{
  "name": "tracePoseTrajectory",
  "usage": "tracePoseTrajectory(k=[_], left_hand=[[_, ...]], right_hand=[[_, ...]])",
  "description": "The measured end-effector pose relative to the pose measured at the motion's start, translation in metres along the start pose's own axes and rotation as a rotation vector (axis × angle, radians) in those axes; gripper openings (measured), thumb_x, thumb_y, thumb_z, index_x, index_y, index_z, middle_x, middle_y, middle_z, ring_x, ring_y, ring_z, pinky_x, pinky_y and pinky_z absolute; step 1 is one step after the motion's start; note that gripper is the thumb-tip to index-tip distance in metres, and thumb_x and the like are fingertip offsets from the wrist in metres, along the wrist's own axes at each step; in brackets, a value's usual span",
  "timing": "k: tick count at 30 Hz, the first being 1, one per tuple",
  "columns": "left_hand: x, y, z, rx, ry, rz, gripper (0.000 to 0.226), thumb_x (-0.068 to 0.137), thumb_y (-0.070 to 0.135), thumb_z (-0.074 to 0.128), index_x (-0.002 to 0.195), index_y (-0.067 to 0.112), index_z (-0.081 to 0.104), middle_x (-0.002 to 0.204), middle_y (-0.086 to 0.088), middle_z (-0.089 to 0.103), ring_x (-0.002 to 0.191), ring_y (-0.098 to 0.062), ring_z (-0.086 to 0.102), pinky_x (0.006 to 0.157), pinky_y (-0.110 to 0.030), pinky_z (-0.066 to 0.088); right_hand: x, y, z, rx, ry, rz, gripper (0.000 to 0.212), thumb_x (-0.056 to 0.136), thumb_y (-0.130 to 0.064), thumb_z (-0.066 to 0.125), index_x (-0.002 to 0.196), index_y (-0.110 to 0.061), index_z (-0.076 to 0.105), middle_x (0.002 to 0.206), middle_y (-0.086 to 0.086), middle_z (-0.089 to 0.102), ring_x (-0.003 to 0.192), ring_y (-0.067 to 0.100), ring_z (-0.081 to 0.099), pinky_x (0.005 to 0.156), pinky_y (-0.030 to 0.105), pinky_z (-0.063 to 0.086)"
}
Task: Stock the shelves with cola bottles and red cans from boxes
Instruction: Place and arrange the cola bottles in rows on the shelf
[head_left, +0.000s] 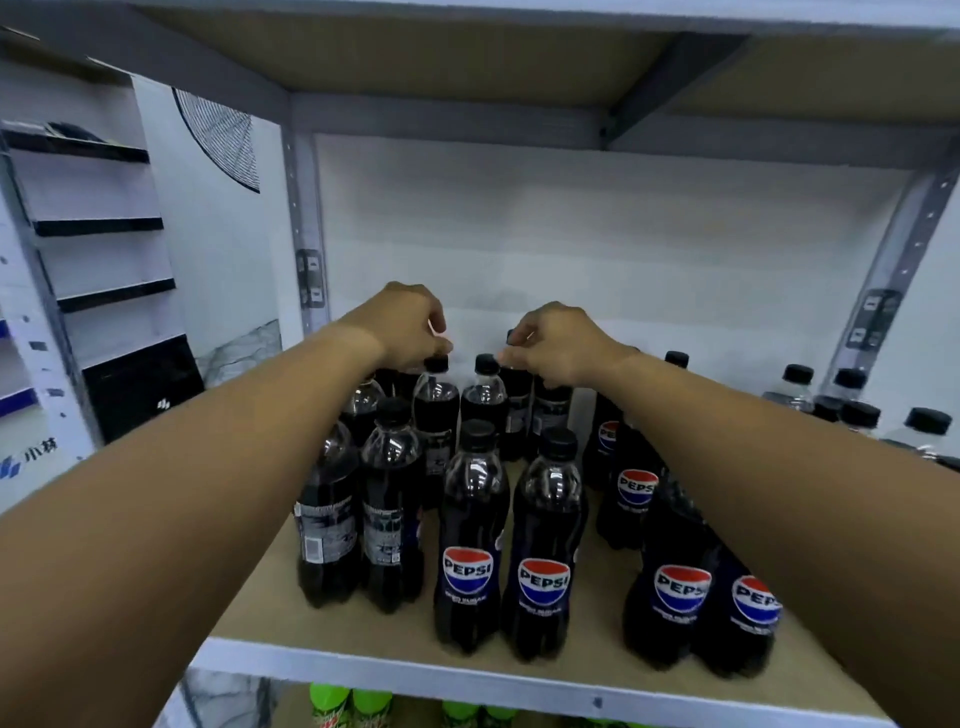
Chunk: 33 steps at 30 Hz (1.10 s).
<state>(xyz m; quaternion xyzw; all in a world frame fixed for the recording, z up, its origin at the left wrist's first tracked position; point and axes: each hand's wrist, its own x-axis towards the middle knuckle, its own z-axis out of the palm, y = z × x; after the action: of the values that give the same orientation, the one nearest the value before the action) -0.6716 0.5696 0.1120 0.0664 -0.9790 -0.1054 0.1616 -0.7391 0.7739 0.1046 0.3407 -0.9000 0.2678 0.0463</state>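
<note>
Several black-capped cola bottles with Pepsi labels stand in rows on a shelf board. My left hand reaches to the back row, fingers curled down over the cap of a rear bottle. My right hand is at the same depth, fingers pinched over the top of another rear bottle. Whether each hand grips its bottle or only touches the cap is unclear. No red cans or boxes are in view.
Clear bottles with black caps stand at the shelf's right end. Green-capped bottles sit on the shelf below. The upper shelf hangs close overhead. Grey uprights frame the bay; a side rack and fan are left.
</note>
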Motion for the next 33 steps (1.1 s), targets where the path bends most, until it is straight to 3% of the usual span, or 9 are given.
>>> tracePoseTrajectory(k=[2, 6, 12, 18, 21, 24, 29, 33], left_hand=[[0.017, -0.007, 0.008, 0.035, -0.054, -0.038, 0.043, 0.093, 0.049, 0.07, 0.12, 0.016, 0.069, 0.125, -0.008, 0.064, 0.11, -0.025, 0.061, 0.091, -0.032, 0.049], [0.04, -0.006, 0.022, 0.077, -0.161, -0.112, 0.05, 0.093, 0.057, 0.067, 0.101, 0.008, 0.075, 0.101, -0.008, 0.073, 0.091, -0.025, 0.068, 0.078, -0.034, 0.054], [0.049, -0.009, 0.025, 0.051, -0.166, -0.113, 0.032, 0.088, 0.041, 0.08, 0.09, 0.009, 0.078, 0.089, -0.007, 0.075, 0.088, -0.025, 0.071, 0.082, -0.036, 0.058], [0.046, -0.019, 0.02, -0.054, -0.191, -0.069, 0.021, 0.083, 0.038, 0.085, 0.094, 0.022, 0.079, 0.086, 0.003, 0.077, 0.089, -0.015, 0.072, 0.084, -0.031, 0.058], [0.048, -0.021, 0.02, -0.098, -0.168, -0.096, 0.035, 0.079, 0.053, 0.084, 0.089, 0.02, 0.076, 0.08, 0.001, 0.078, 0.081, -0.014, 0.074, 0.08, -0.03, 0.058], [0.051, -0.017, 0.021, -0.026, -0.17, -0.11, 0.043, 0.078, 0.053, 0.085, 0.079, 0.011, 0.076, 0.071, -0.002, 0.076, 0.076, -0.017, 0.073, 0.072, -0.03, 0.056], [0.056, -0.023, 0.02, -0.036, -0.231, -0.057, 0.024, 0.077, 0.04, 0.089, 0.082, 0.019, 0.079, 0.07, 0.002, 0.076, 0.079, -0.018, 0.075, 0.071, -0.028, 0.056], [0.054, -0.033, 0.017, -0.133, -0.271, -0.03, 0.02, 0.079, 0.041, 0.088, 0.09, 0.026, 0.081, 0.08, 0.004, 0.079, 0.084, -0.014, 0.076, 0.086, -0.034, 0.06]], right_hand=[[0.019, -0.001, 0.007, -0.056, -0.038, 0.009, 0.052, 0.092, -0.041, 0.072, 0.118, 0.004, 0.068, 0.119, 0.02, 0.068, 0.097, 0.035, 0.066, 0.089, 0.043, 0.057], [0.05, 0.0, 0.02, -0.102, -0.106, 0.083, 0.053, 0.092, -0.046, 0.071, 0.119, 0.0, 0.069, 0.11, 0.017, 0.072, 0.07, 0.027, 0.068, 0.088, 0.042, 0.059], [0.071, 0.002, 0.032, -0.13, -0.15, 0.067, 0.039, 0.092, -0.033, 0.075, 0.108, 0.003, 0.073, 0.094, 0.019, 0.076, 0.076, 0.03, 0.075, 0.085, 0.04, 0.06], [0.077, 0.012, 0.026, -0.066, -0.238, 0.023, 0.018, 0.09, -0.026, 0.077, 0.103, -0.013, 0.073, 0.105, 0.007, 0.073, 0.087, 0.027, 0.074, 0.088, 0.041, 0.061], [0.078, 0.016, 0.028, 0.002, -0.219, 0.039, 0.034, 0.087, -0.038, 0.078, 0.103, -0.009, 0.072, 0.105, 0.006, 0.072, 0.088, 0.025, 0.074, 0.084, 0.04, 0.062], [0.081, 0.015, 0.032, -0.076, -0.188, 0.043, 0.052, 0.083, -0.051, 0.079, 0.1, -0.002, 0.074, 0.091, 0.012, 0.077, 0.08, 0.026, 0.076, 0.085, 0.041, 0.061], [0.082, 0.016, 0.029, -0.102, -0.224, -0.024, 0.027, 0.085, -0.031, 0.082, 0.098, -0.008, 0.076, 0.091, 0.008, 0.078, 0.08, 0.02, 0.076, 0.086, 0.036, 0.06], [0.08, 0.016, 0.023, -0.028, -0.272, -0.033, 0.025, 0.084, -0.027, 0.083, 0.104, -0.013, 0.076, 0.1, 0.003, 0.077, 0.082, 0.017, 0.076, 0.086, 0.031, 0.06]])
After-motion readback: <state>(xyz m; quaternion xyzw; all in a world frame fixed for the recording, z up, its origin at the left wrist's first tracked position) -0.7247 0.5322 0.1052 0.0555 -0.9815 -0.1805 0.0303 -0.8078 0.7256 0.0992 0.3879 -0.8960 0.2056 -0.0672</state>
